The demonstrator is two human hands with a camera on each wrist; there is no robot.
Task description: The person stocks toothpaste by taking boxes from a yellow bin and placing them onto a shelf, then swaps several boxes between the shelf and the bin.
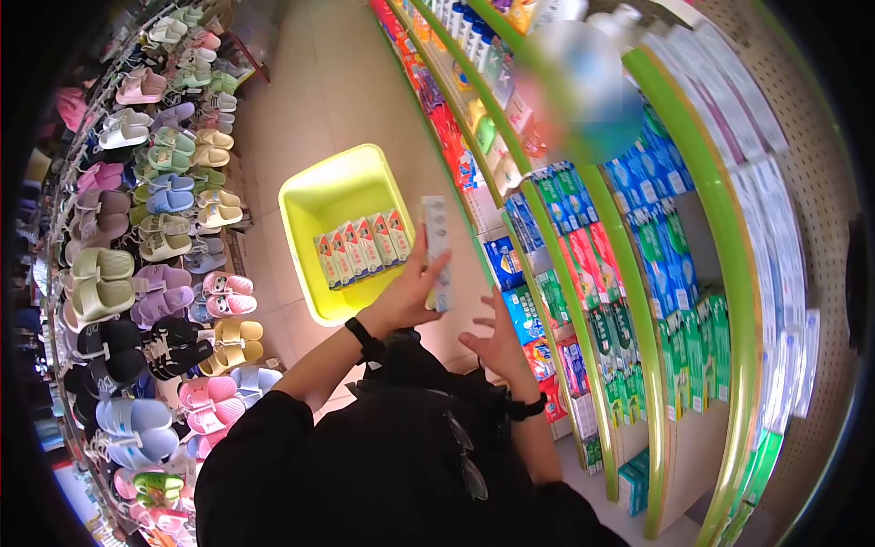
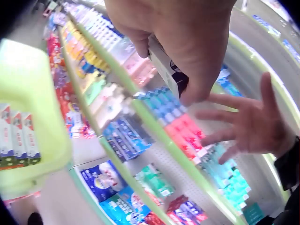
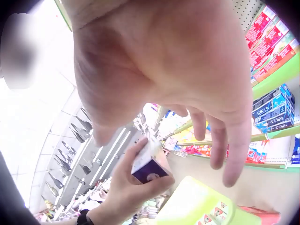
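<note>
My left hand (image 1: 410, 290) grips a long, narrow white box (image 1: 437, 239) between thumb and fingers, beside the yellow-green tub. One end of this box (image 3: 151, 171) is dark purple in the right wrist view; most of its length is hidden by the hand in the left wrist view. My right hand (image 1: 499, 342) holds nothing, with fingers spread and palm toward the left hand, a short way to its right. Inside the tub (image 1: 293, 196), several narrow boxes (image 1: 363, 246) in white, red and dark blue lie side by side in a row.
To the right rise curved, green-edged shelves (image 1: 643, 342) with toothpaste-like cartons (image 1: 690, 351) and bagged goods (image 1: 522, 314). A rack of slippers (image 1: 164, 292) lines the left side. Tiled floor (image 1: 314, 82) runs between them.
</note>
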